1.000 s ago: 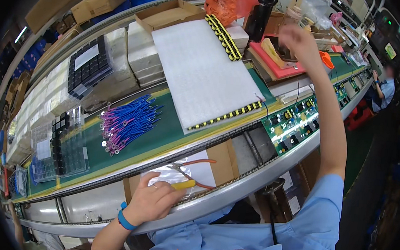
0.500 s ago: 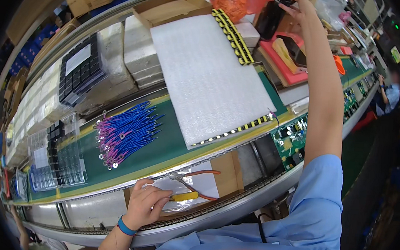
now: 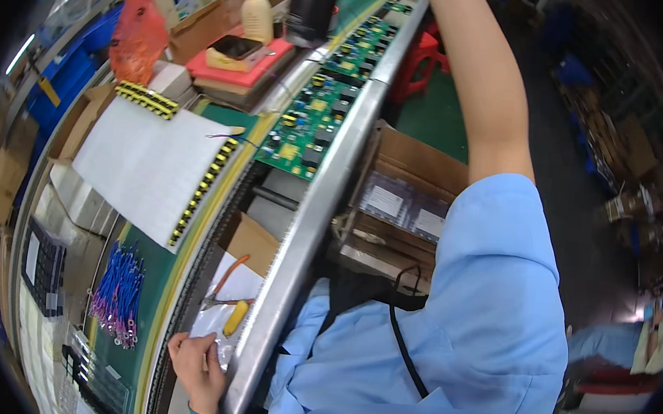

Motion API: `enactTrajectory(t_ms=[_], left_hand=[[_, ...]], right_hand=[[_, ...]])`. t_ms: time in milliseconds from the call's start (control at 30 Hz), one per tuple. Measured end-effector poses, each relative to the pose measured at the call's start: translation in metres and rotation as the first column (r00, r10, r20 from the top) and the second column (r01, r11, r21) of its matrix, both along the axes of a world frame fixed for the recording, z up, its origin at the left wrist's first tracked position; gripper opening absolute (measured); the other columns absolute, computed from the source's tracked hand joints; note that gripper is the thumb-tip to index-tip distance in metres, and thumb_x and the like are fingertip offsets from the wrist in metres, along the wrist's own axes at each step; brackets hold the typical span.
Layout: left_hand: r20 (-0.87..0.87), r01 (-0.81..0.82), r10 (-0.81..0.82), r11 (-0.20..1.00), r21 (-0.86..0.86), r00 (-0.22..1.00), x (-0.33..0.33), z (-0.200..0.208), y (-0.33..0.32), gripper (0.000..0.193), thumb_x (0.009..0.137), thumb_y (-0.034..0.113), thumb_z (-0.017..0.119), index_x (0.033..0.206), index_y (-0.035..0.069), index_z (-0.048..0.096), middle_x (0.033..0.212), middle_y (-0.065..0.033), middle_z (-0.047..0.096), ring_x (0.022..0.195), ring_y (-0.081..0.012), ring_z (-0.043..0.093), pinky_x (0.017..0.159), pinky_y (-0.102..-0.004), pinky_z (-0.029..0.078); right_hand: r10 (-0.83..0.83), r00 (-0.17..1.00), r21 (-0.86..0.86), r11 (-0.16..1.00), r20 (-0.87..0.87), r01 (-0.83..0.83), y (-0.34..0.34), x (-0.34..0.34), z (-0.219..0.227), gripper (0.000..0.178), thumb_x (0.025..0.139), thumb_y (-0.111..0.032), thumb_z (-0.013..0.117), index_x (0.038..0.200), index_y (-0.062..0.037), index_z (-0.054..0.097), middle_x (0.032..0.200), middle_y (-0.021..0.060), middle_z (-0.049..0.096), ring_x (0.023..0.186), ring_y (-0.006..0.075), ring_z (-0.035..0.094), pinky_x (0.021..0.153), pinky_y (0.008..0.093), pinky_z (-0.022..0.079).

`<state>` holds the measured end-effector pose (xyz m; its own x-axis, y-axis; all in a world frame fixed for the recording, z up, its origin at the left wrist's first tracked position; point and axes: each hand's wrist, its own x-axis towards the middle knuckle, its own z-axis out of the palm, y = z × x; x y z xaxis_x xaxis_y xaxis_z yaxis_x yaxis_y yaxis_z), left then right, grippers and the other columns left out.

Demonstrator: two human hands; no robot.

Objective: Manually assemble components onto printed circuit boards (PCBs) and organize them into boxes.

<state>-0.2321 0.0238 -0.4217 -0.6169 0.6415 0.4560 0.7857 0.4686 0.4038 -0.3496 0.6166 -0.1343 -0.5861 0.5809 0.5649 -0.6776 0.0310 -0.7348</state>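
My left hand (image 3: 198, 366) rests at the near edge of the bench, fingers somewhat apart with nothing seen in them. Just beyond its fingertips lie a yellow handle (image 3: 235, 318) and a pair of pliers (image 3: 220, 292) with orange grips, on white sheets over an open cardboard box below the conveyor edge. My right arm (image 3: 489, 87) stretches far forward and its hand is cut off by the top edge. To the left of that arm, a black bottle (image 3: 312, 11) stands upright in view, its top also cut off; what holds it is hidden.
A white foam sheet (image 3: 152, 166) and a bundle of blue wires (image 3: 117, 291) lie on the green bench. Green circuit boards (image 3: 299, 138) line the conveyor beside a metal rail (image 3: 322, 183). A phone (image 3: 236, 47) sits on a red pad. An open carton (image 3: 407, 189) stands right of the rail.
My view has swung to the right. My right hand, earlier at the black bottle's top, has left the picture. My left hand now sits apart from the yellow handle it was touching.
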Motion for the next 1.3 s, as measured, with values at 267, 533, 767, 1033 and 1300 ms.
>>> enactTrajectory(t_ms=[267, 533, 767, 1033, 1300], left_hand=[[0.08, -0.089, 0.082, 0.992, 0.085, 0.993, 0.002, -0.016, 0.007, 0.01, 0.085, -0.002, 0.061, 0.094, 0.001, 0.064, 0.079, -0.0095, 0.055, 0.082, -0.0265, 0.05, 0.074, -0.035, 0.041], [0.097, -0.11, 0.098, 0.986, 0.127, 0.99, -0.012, -0.033, 0.008, 0.008, 0.089, 0.004, 0.062, 0.096, 0.002, 0.066, 0.086, -0.0092, 0.063, 0.082, -0.0218, 0.053, 0.074, -0.0321, 0.043], [0.05, -0.136, 0.132, 0.988, 0.069, 0.99, -0.012, -0.037, 0.005, 0.011, 0.09, 0.007, 0.061, 0.098, 0.002, 0.066, 0.087, -0.0099, 0.064, 0.081, -0.0225, 0.054, 0.074, -0.0334, 0.044], [0.017, -0.123, 0.124, 0.992, -0.034, 0.992, -0.013, -0.041, 0.002, 0.009, 0.09, 0.007, 0.06, 0.096, 0.002, 0.066, 0.088, -0.0108, 0.064, 0.08, -0.0248, 0.055, 0.076, -0.0351, 0.044], [-0.096, -0.084, 0.078, 0.995, -0.059, 0.992, -0.016, -0.043, 0.0, 0.012, 0.092, 0.01, 0.061, 0.098, 0.001, 0.066, 0.085, -0.0109, 0.064, 0.075, -0.0225, 0.057, 0.069, -0.0339, 0.047]], right_hand=[[-0.668, 0.662, 0.2, 0.739, 0.341, 0.643, 0.104, 0.343, -0.112, 0.044, 0.085, -0.042, 0.072, 0.111, -0.0063, 0.066, 0.104, 0.0049, 0.066, 0.087, 0.0136, 0.061, 0.07, 0.0274, 0.053], [-0.881, 0.38, -0.363, 0.268, 0.283, 0.892, 0.172, 0.569, -0.216, 0.028, 0.087, -0.03, 0.073, 0.104, -0.009, 0.066, 0.092, 0.0018, 0.062, 0.075, 0.0165, 0.058, 0.065, 0.028, 0.048], [-0.971, 0.116, -0.539, -0.015, 0.208, 0.842, 0.128, 0.606, -0.193, 0.025, 0.086, -0.025, 0.074, 0.099, -0.0045, 0.068, 0.084, 0.0005, 0.059, 0.068, 0.0101, 0.046, 0.06, 0.0257, 0.038], [-0.985, 0.149, -0.756, 0.164, -0.088, 0.634, 0.119, 0.614, -0.177, 0.02, 0.087, -0.021, 0.072, 0.089, -0.0028, 0.064, 0.09, 0.0039, 0.058, 0.073, 0.013, 0.047, 0.055, 0.0253, 0.038], [-0.977, 0.063, -0.664, 0.186, -0.205, 0.724, 0.114, 0.61, -0.152, 0.021, 0.09, -0.025, 0.069, 0.087, -0.0044, 0.065, 0.082, 0.0038, 0.061, 0.071, 0.0115, 0.049, 0.061, 0.027, 0.04]])
